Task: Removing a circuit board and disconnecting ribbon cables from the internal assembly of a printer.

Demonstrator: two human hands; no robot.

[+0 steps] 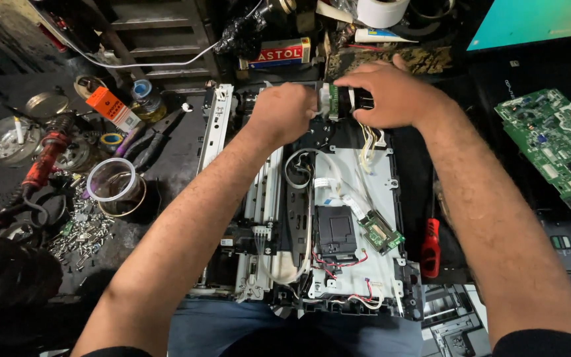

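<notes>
- The left hand (289, 109) is closing into a fist at the upper middle of the frame, its grip wrapping something hidden at the far end of the opened printer chassis (338, 264); what exactly it is clasping cannot be told.
- The right hand (394, 92) is lying just beside it, its grip curling narrow over a small dark cylindrical part (346, 100) with a green strip at its left end, which is sitting at the chassis top edge between the two hands.
- White ribbon cables (368, 142) are trailing down from under the right hand toward the grey metal plate, where a small green circuit board (381, 231) is resting at a tilt.
- A red-handled screwdriver (430, 248) is lying just right of the chassis; a larger green circuit board (560, 149) is sitting well apart at the right edge.
- At left on the bench, a clear round tub (112, 184) is standing above a scatter of loose screws (84, 231).
- Likely risk: tugging the dark part sideways could be straining or tearing the thin cables, since they appear tethered below it.
- The tilted small board could also be slipping if the chassis is getting jolted.
</notes>
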